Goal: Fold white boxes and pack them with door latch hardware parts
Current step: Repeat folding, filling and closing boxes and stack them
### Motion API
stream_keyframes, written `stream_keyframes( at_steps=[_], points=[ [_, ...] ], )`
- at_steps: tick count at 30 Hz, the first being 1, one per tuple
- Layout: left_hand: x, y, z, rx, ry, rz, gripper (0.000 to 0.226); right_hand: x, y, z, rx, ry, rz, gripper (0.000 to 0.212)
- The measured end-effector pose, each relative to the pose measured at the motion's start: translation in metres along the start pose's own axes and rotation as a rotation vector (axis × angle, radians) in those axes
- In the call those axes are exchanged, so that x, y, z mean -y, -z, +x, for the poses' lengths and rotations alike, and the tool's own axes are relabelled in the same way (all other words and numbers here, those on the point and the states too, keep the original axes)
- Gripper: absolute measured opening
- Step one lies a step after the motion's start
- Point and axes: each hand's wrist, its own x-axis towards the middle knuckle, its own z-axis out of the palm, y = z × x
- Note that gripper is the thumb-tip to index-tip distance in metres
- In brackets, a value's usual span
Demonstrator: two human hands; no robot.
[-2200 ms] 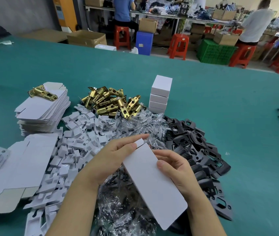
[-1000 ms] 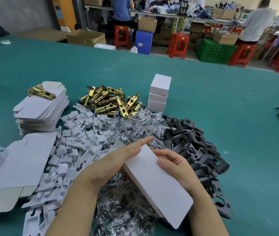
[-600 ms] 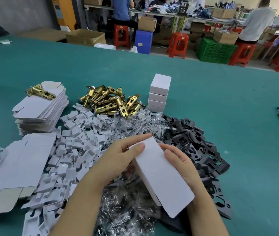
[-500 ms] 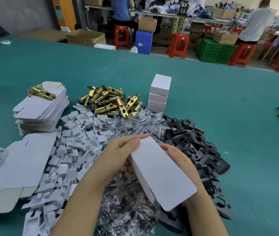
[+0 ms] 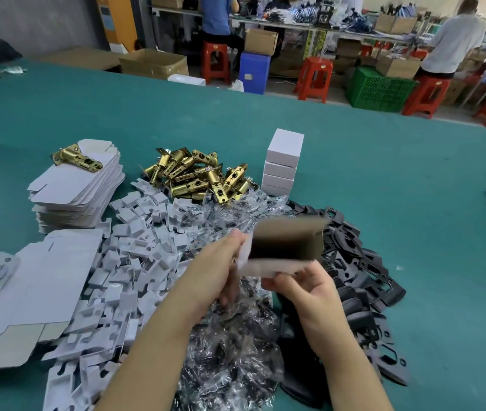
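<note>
Two hands hold one opened white box [image 5: 283, 247] above the pile of clear plastic bags [image 5: 230, 345] on the green desk [image 5: 384, 179]. No writing can be read on any box. Left of the held box, flat box blanks are stacked [image 5: 72, 191] with one brass latch [image 5: 77, 158] laid on top, and white card inserts [image 5: 135, 262] are heaped nearer. The left hand [image 5: 215, 271] is blurred; its fingers are seen at the box's left end, though the grip cannot be told exactly. The box's long axis runs left to right, its brown open inside turned toward the camera. The right hand [image 5: 310, 295] pinches a white flap along the lower edge. Behind the box lie brass latches [image 5: 200, 176] and a stack of closed white boxes [image 5: 283, 164]; right of it, black plates [image 5: 360, 271] are piled.
</note>
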Motion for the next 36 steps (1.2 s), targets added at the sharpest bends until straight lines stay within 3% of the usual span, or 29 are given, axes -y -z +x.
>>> stream_keyframes(
  at_steps=[5, 7, 11, 15, 20, 22, 28, 30, 32, 34, 36],
  points=[
    [-0.001, 0.008, -0.002, 0.101, -0.149, 0.007, 0.037, -0.004, 0.003, 0.005, -0.151, -0.036, 0.096, 0.051],
    [0.0, 0.007, -0.002, 0.047, -0.239, 0.087, 0.031, -0.005, 0.003, 0.005, -0.144, -0.042, 0.101, 0.061],
    [0.006, 0.003, 0.001, -0.076, -0.341, 0.142, 0.027, -0.006, 0.002, 0.004, -0.116, -0.055, 0.103, 0.059],
    [0.008, 0.003, 0.004, -0.052, -0.338, 0.158, 0.028, -0.007, 0.003, 0.004, -0.036, -0.052, 0.155, 0.049],
    [-0.001, -0.001, 0.003, -0.094, -0.239, 0.04, 0.029, -0.011, 0.002, 0.007, -0.164, -0.083, 0.158, 0.047],
    [-0.005, 0.0, 0.006, -0.153, -0.205, 0.017, 0.021, -0.016, 0.003, 0.009, -0.201, -0.077, 0.16, 0.037],
    [-0.029, 0.009, 0.046, -0.417, -0.167, 0.034, 0.02, -0.021, 0.003, 0.011, -0.187, -0.063, 0.09, 0.038],
    [-0.039, 0.015, 0.074, -0.554, -0.232, 0.246, 0.021, -0.021, 0.004, 0.011, -0.194, -0.068, 0.072, 0.038],
    [-0.046, 0.021, 0.1, -0.627, -0.232, 0.703, 0.029, -0.021, 0.004, 0.012, -0.2, -0.079, 0.075, 0.038],
    [-0.042, 0.023, 0.119, -0.538, -0.125, 1.088, 0.04, -0.019, 0.004, 0.011, -0.204, -0.082, 0.085, 0.039],
    [-0.03, 0.025, 0.129, -0.427, -0.054, 1.241, 0.041, -0.018, 0.004, 0.011, -0.202, -0.083, 0.079, 0.04]
  ],
)
